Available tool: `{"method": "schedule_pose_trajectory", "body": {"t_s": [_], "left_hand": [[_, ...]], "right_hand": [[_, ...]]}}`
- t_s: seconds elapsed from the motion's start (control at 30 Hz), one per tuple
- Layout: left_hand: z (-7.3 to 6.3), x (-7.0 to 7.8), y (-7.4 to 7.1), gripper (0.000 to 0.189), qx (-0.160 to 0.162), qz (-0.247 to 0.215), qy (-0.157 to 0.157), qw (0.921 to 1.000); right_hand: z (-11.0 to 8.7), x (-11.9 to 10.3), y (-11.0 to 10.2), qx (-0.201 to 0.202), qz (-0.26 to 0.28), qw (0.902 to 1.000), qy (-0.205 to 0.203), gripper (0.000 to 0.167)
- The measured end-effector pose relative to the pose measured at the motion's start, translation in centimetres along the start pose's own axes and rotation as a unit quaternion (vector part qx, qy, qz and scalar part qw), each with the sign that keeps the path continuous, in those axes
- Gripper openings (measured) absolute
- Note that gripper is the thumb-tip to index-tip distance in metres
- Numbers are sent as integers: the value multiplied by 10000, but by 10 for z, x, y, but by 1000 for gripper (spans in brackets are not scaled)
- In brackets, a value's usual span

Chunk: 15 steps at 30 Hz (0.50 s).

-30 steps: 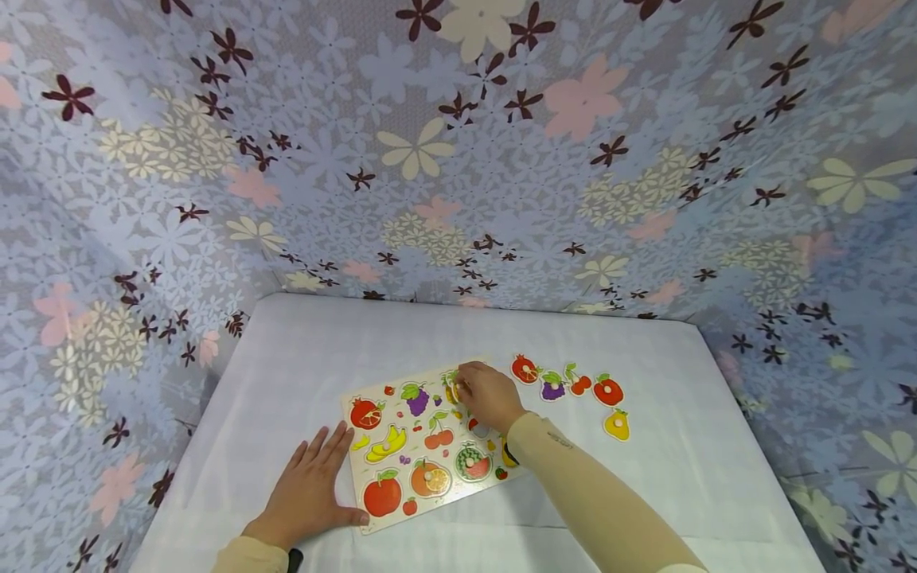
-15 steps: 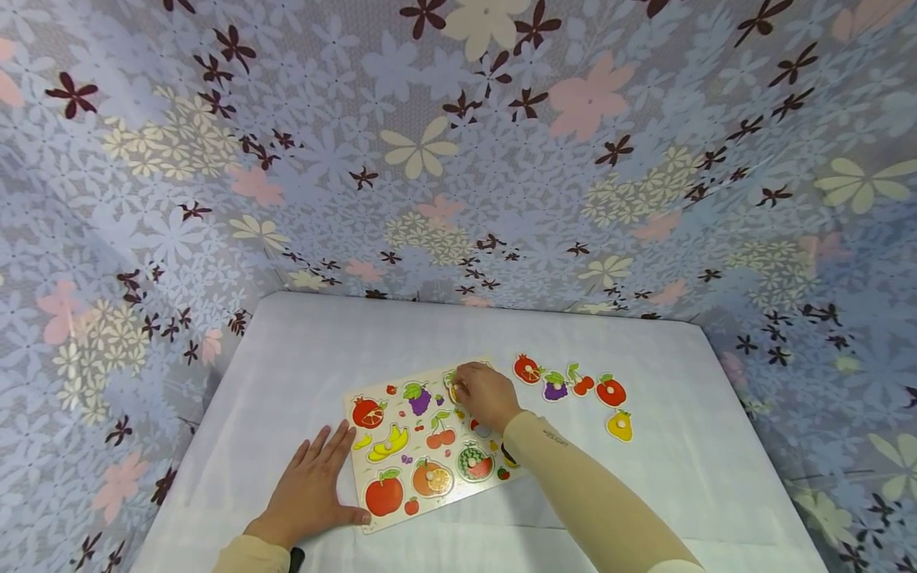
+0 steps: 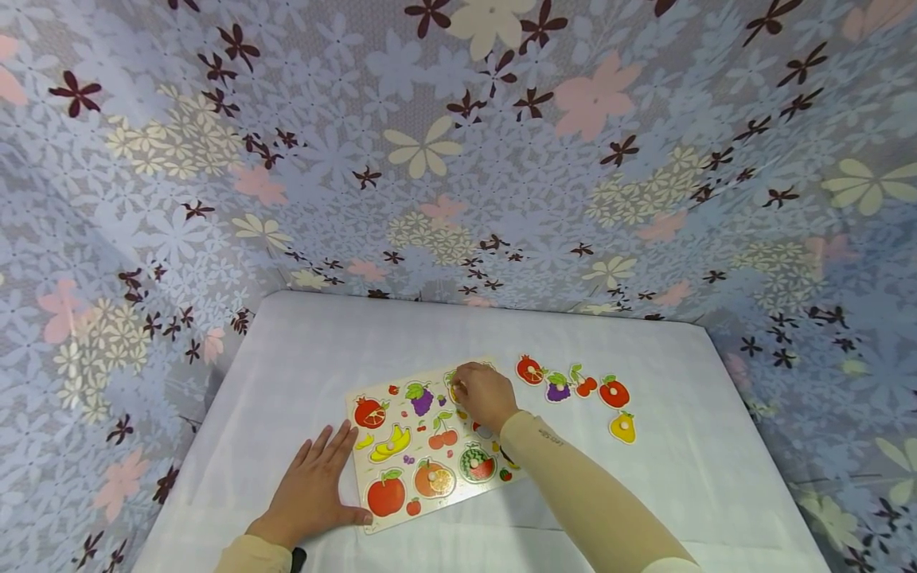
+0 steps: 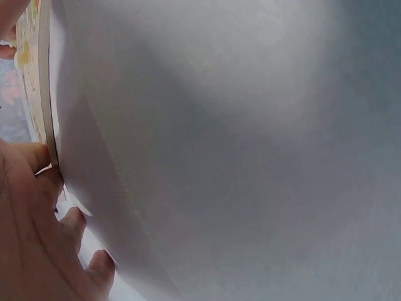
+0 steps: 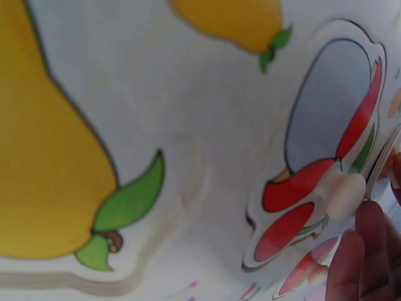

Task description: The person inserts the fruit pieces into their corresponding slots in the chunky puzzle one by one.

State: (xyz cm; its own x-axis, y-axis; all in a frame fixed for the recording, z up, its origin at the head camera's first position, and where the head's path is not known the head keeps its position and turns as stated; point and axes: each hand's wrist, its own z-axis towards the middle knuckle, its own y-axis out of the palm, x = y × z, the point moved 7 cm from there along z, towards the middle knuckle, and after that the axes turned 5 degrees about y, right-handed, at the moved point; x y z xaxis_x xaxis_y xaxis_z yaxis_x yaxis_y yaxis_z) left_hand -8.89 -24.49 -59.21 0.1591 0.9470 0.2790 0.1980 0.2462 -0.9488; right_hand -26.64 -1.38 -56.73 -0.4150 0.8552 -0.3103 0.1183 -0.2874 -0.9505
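A fruit puzzle board lies at an angle on the white-covered table. My left hand rests along its left edge, fingers spread and thumb on the near corner; the left wrist view shows the fingers by the board's side. At the board's far edge, my right hand pinches a puzzle piece with yellow and green on it, mostly hidden by the fingers. Beside those fingers in the right wrist view sits a red and grey piece with a white knob. A pear picture fills that view's left side.
Right of the board lie loose knobbed pieces: a pomegranate, grapes, cherries, a red fruit and a yellow pear. On the board are a watermelon piece and an orange piece. Flowered cloth surrounds the table.
Both hands stay in almost the same places. The whole head view has drifted slightly to the right; the board and the loose pieces keep their arrangement.
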Motion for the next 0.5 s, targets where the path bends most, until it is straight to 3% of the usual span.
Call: {"method": "schedule_pose_trajectory", "body": {"t_s": [0.5], "left_hand": [[0, 0, 0, 135, 36, 87, 38, 9999]], "right_hand": [[-2, -3, 2, 125, 6, 9999, -40, 5]]}}
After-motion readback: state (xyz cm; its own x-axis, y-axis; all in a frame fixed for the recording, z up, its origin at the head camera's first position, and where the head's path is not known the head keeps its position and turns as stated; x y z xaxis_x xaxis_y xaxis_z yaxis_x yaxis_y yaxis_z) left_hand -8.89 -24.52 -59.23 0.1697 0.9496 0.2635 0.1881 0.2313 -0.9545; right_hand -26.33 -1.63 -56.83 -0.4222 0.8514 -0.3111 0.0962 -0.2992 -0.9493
